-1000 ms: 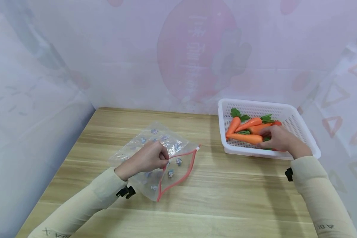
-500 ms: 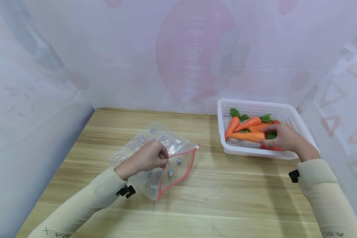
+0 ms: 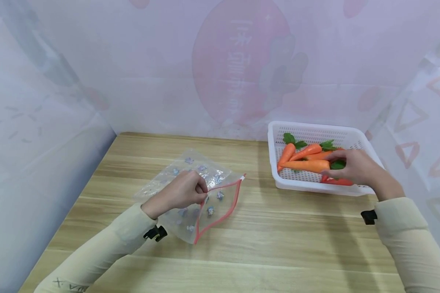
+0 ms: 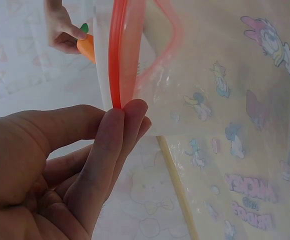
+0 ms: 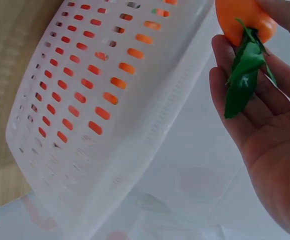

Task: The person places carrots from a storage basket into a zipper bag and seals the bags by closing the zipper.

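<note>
My left hand [image 3: 181, 191] pinches the red zip edge of a clear printed zip bag [image 4: 220, 125], whose mouth gapes toward the right. Over the white basket [image 3: 275, 173], my right hand [image 3: 355, 167] grips a carrot [image 3: 308, 165] by its thick end. Its green leaves [image 5: 245, 75] hang against the palm in the right wrist view. Below and behind it several other carrots [image 3: 287, 154] lie in the basket, some partly covered by the hand and the held carrot.
The basket stands at the back right of the wooden table [image 3: 264, 240], close to a printed cloth wall [image 3: 161, 81]. More cloth walls rise at the left and right sides.
My right hand has taken hold of the orange carrot and shifted right and slightly up with it, uncovering red ones beneath. The left hand stays on the bag's edge, almost unmoved.
</note>
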`<state>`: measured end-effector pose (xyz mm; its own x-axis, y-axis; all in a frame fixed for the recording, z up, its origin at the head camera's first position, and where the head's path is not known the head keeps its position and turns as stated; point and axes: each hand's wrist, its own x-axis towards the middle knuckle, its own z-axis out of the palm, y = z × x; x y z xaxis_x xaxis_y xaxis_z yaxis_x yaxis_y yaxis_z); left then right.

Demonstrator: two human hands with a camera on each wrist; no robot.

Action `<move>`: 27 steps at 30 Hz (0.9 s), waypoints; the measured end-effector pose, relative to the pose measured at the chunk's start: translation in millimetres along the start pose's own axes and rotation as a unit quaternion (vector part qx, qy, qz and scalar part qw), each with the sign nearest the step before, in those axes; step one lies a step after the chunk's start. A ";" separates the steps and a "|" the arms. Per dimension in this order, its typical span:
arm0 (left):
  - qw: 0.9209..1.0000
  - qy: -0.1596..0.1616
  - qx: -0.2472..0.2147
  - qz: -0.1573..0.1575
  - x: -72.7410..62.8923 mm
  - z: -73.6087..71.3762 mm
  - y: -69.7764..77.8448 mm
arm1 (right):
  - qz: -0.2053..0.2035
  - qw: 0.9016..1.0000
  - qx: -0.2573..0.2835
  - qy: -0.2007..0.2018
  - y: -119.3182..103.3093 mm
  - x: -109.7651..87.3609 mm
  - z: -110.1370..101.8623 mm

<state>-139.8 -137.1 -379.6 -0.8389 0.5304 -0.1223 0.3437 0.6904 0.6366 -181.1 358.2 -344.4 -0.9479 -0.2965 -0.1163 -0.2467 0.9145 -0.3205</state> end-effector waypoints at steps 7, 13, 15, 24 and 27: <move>1.000 0.001 0.002 0.001 1.9 1.1 -2.4 | 0.000 1.000 -0.010 0.006 -6.0 -5.7 -7.3; 1.000 0.004 0.004 -0.002 2.1 -0.1 -4.1 | -0.012 1.000 -0.004 0.018 -15.8 -13.1 -17.0; 1.000 0.006 0.008 -0.001 2.5 -0.3 -4.4 | -0.013 1.000 -0.005 0.022 -19.5 -16.0 -20.8; 1.000 0.004 0.009 0.001 5.0 -2.0 -2.9 | -0.030 0.999 -0.012 0.027 -34.2 -25.0 -33.9; 1.000 0.006 0.013 0.003 5.9 -2.7 -2.3 | -0.039 0.998 -0.024 0.034 -40.3 -28.6 -37.6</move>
<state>-146.6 -136.9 -379.7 -0.8422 0.5279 -0.1095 0.3589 0.7006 0.6168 -151.6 340.2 -292.8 -0.9362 -0.3502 -0.0287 -0.3287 0.9015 -0.2814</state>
